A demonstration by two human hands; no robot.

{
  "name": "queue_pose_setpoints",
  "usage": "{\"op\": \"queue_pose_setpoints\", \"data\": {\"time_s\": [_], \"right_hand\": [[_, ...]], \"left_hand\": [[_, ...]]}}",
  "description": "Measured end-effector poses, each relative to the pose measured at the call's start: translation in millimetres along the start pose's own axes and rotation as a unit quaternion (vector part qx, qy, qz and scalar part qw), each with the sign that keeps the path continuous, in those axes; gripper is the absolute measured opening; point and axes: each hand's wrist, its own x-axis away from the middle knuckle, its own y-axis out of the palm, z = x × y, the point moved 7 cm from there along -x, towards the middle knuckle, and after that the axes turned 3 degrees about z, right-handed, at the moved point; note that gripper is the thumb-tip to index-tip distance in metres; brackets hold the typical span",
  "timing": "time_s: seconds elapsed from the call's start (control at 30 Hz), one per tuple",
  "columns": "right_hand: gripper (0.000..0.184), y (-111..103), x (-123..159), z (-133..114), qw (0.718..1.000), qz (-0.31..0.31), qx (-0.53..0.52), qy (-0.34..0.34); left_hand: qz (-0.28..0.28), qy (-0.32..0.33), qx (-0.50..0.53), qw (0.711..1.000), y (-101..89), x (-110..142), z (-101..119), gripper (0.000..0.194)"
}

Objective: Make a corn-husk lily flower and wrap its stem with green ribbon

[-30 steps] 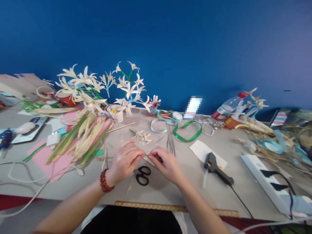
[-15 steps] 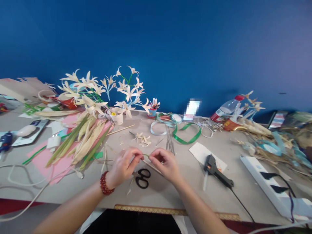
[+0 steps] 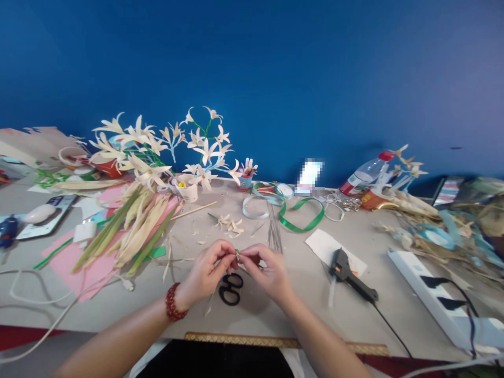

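Note:
In front of me, my left hand point(image 3: 206, 270) and my right hand point(image 3: 269, 269) meet fingertip to fingertip, both pinched on a small green husk strip point(image 3: 238, 252). Most of the strip is hidden by the fingers. Just below them lie black-handled scissors point(image 3: 230, 300), their blades covered by my left hand. Beyond the hands are small cream husk flowers point(image 3: 231, 224) and several thin wires point(image 3: 280, 241). Left of my left hand, green and pale corn husks point(image 3: 137, 231) rest on pink paper point(image 3: 65, 254).
Cream flowers stand in a white cup point(image 3: 188, 190) at the back. Green ribbon point(image 3: 291, 227) lies in the middle. To the right are a black glue gun point(image 3: 350, 275), a white power strip point(image 3: 417, 294) and a plastic bottle point(image 3: 364, 176). A patterned ruler-like strip point(image 3: 244, 338) runs along the front edge.
My hands have drawn together, so the green strip that stretched between the fingertips now shows only as a small bit. My left hand has shifted slightly right.

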Motion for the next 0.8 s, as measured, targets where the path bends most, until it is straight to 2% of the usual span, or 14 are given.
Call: {"op": "queue_pose_setpoints", "data": {"time_s": [0.2, 0.27, 0.4, 0.47, 0.67, 0.8], "right_hand": [[0.015, 5.3, 0.7, -15.7, 0.994, -0.047, 0.022, -0.101], [0.018, 6.1, 0.7, -18.6, 0.992, -0.057, 0.019, -0.11], [0.005, 3.2, -1.4, -7.9, 0.999, -0.041, -0.007, -0.022], [0.006, 2.0, -2.2, -1.8, 0.999, -0.037, -0.018, 0.019], [0.01, 3.6, -4.2, -2.5, 0.997, -0.065, -0.032, 0.015], [0.012, 6.6, -4.2, 1.0, 0.993, -0.074, -0.074, 0.06]], "left_hand": [[-0.02, -0.047, 0.11, 0.993, 4.8, -3.7, -3.3, 0.019], [-0.017, -0.059, 0.138, 0.988, 4.3, -4.8, -4.8, 0.021], [-0.016, -0.063, 0.165, 0.984, 2.7, -5.8, -4.8, 0.022], [-0.02, -0.058, 0.169, 0.984, 2.4, -5.8, -4.5, 0.021], [-0.065, -0.05, 0.19, 0.978, 6.5, -5.2, -5.5, 0.016], [-0.076, -0.059, 0.197, 0.976, 6.7, -4.4, -4.2, 0.017]]}}
